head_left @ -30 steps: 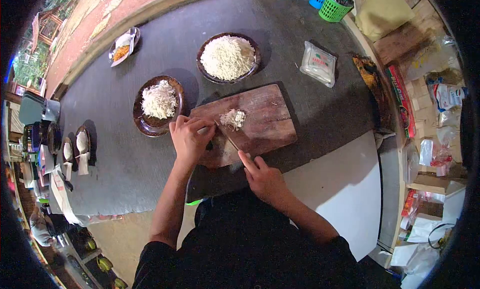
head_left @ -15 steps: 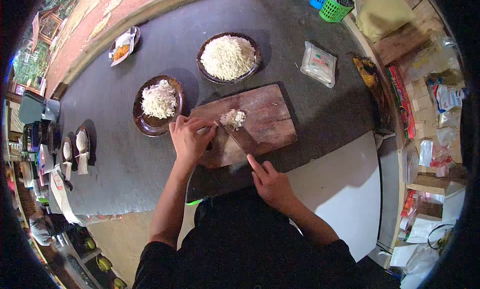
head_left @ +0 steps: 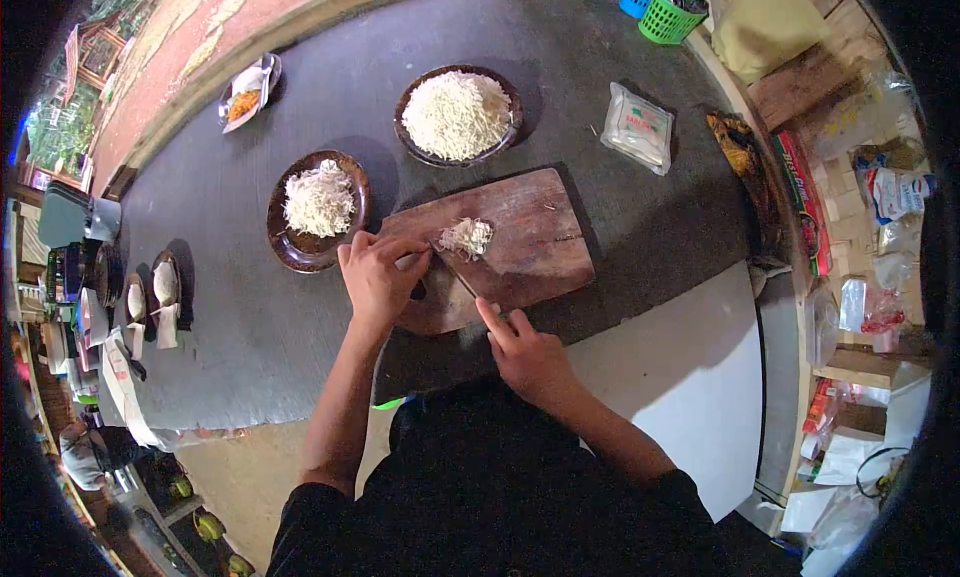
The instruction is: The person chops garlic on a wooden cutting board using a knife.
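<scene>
Seems a kitchen or food stall, partly open-air: has a wooden cutting board (head_left: 540, 262) and shredded white food (head_left: 455, 115) on plates (head_left: 288, 248) across a dark table (head_left: 240, 357), shows packets (head_left: 898, 193) along wooden shelving (head_left: 853, 364), looks out on reddish ground (head_left: 190, 22) and greenery (head_left: 52, 142).

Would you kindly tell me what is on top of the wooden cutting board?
On the cutting board are a small heap of pale shreds and, beside it, the blade of the knife. The left hand covers part of its left side; what lies underneath cannot be seen.
</scene>
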Tool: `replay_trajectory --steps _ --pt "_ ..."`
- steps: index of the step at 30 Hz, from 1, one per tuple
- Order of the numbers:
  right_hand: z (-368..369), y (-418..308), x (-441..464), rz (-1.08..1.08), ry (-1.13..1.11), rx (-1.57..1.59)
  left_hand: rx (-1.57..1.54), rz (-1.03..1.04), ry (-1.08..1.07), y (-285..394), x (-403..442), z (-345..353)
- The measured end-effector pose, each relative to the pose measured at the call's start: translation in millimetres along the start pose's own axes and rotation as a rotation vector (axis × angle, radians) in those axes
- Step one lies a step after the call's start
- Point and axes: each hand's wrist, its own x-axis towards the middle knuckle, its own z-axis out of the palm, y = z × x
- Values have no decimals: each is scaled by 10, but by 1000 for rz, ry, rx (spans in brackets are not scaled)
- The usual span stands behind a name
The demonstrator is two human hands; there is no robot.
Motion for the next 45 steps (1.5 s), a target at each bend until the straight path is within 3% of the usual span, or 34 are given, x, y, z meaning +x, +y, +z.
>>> replay_trajectory --steps 45 --pt "-60 14 -89 10 -61 -13 -26 -12 -34 62 23 -48"
